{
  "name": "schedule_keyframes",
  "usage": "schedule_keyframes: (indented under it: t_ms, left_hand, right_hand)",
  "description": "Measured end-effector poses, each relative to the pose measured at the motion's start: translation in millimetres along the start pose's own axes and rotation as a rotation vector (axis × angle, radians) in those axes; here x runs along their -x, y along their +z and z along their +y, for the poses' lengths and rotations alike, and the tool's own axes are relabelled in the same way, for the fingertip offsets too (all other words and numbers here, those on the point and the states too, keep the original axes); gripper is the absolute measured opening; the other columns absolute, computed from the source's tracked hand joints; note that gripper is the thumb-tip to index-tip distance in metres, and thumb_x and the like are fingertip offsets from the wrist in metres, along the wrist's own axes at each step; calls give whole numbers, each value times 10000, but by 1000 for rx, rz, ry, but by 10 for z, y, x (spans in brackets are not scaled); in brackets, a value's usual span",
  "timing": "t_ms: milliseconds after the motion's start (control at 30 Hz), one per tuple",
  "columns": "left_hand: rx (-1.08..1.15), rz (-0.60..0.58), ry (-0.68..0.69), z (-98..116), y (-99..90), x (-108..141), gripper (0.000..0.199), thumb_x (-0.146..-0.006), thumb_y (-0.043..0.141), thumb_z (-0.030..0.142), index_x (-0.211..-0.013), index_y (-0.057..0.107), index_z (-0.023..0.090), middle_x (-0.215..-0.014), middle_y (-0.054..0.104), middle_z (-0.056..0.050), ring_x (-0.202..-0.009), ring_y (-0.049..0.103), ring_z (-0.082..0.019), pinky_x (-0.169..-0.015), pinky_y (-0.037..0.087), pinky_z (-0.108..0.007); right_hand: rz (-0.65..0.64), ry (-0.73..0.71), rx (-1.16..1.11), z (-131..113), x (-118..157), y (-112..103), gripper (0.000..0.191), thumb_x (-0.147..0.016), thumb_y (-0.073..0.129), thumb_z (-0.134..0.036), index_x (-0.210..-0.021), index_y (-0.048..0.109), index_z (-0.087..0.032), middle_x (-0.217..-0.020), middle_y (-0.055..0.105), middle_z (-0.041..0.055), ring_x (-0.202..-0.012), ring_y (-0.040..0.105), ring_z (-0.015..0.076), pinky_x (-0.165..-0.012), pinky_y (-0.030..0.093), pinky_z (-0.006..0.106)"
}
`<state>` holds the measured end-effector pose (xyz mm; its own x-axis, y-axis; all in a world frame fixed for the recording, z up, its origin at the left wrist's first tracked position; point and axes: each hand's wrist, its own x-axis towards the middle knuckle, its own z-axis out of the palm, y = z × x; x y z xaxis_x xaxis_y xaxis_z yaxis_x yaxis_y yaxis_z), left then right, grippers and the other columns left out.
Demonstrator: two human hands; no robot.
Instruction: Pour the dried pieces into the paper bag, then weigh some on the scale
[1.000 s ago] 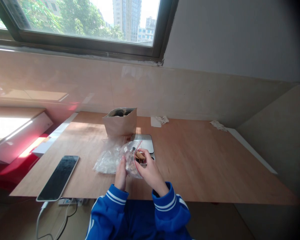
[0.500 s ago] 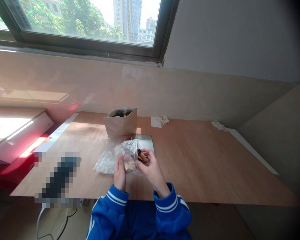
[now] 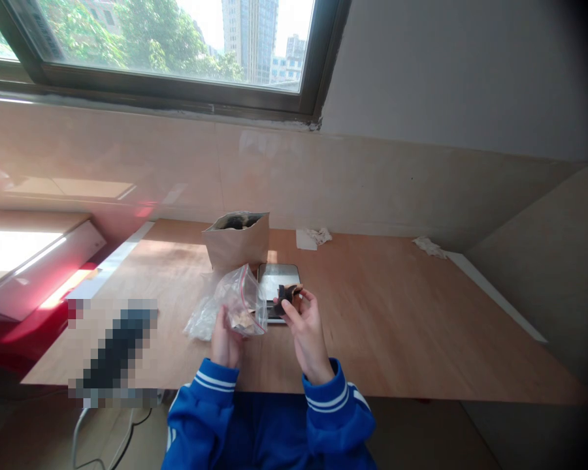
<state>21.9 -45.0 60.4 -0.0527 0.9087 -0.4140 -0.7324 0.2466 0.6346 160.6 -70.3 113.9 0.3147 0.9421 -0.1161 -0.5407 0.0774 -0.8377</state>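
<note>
1. Sleeves: blue track jacket cuffs (image 3: pixel 336 405) with white stripes on both forearms, at the near edge of the table, arms raised.
2. Left hand (image 3: pixel 227 346): fingers curled up around the lower part of a clear zip bag (image 3: pixel 241 301), pressing it against the palm. Firm hold, bag up off the table. Red-lined zip edge faces right, bag open at top as far as visible.
3. Inside the bag: light tan pieces (image 3: pixel 242 318) bunched at the bottom, exact kind too small to tell.
4. Right hand (image 3: pixel 308 346): thumb and first fingers pinching a dark brown chunk (image 3: pixel 287 295), other fingers loosely spread. Chunk is in the air, just right of the zip bag, above the back part of the scale, not touching it.
5. Table level: flat metal kitchen scale (image 3: pixel 279 277) just behind the hands, partly hidden by the zip bag and right hand. Second clear plastic bag (image 3: pixel 200 321), crumpled, lying under and left of the left hand.
6. Left side of table: pixelated block (image 3: pixel 115 346), can't tell what it is. White cable (image 3: pixel 81 434) hangs below the table edge.
7. Farther back: upright brown paper bag (image 3: pixel 238 245), open, dark contents at the top, behind the scale. Wooden table (image 3: pixel 372 313) runs up to a tiled wall (image 3: pixel 353 183). Two crumpled tissues (image 3: pixel 313 237) (image 3: pixel 428 247) by the wall.
8. Farthest: window (image 3: pixel 166 46) with trees and tall buildings outside.
</note>
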Motion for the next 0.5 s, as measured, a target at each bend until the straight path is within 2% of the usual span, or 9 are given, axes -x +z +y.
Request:
schedule_keyframes:
  t_ms: [133,267,400,500]
  left_hand:
    - [188,-139,-56,170,-114,-151,405,-936,346,273,-1289,504,152,-1009,707,-87,-878,677,-191,-752,537,-326]
    - [335,-287,-84,203,-336,-409,422,-956,291,314,-1305,489,186,-1054,706,-74,-970,653,-185,-761,517,-309]
    - [363,-239,-80,119,-522,-602,419,-965,247,315,-1269,515,207,-1018,721,-48,-987,648,-179,-815,494,-327]
    - [352,-210,-77,80,-558,-639,401,-960,262,286,-1237,540,205,-983,728,-48,-908,665,-171,-787,491,-315]
  right_hand:
    - [25,21,-80,-74,5,-6,522,-661,755,-306,-1088,461,-244,-1018,657,19,-874,678,183,-855,525,379]
    - [13,33,-95,-132,-13,-6,498,-656,752,-298,-1085,508,-232,-1026,646,18,-877,673,188,-859,529,378]
    - [-68,-64,-55,-253,-184,121,446,-701,718,-309,-1091,518,-223,-1063,632,29,-893,665,187,-904,515,400]
    - [-176,-292,14,-418,-495,383,432,-746,681,-323,-1125,492,-240,-1118,609,28,-955,643,178,-961,487,405]
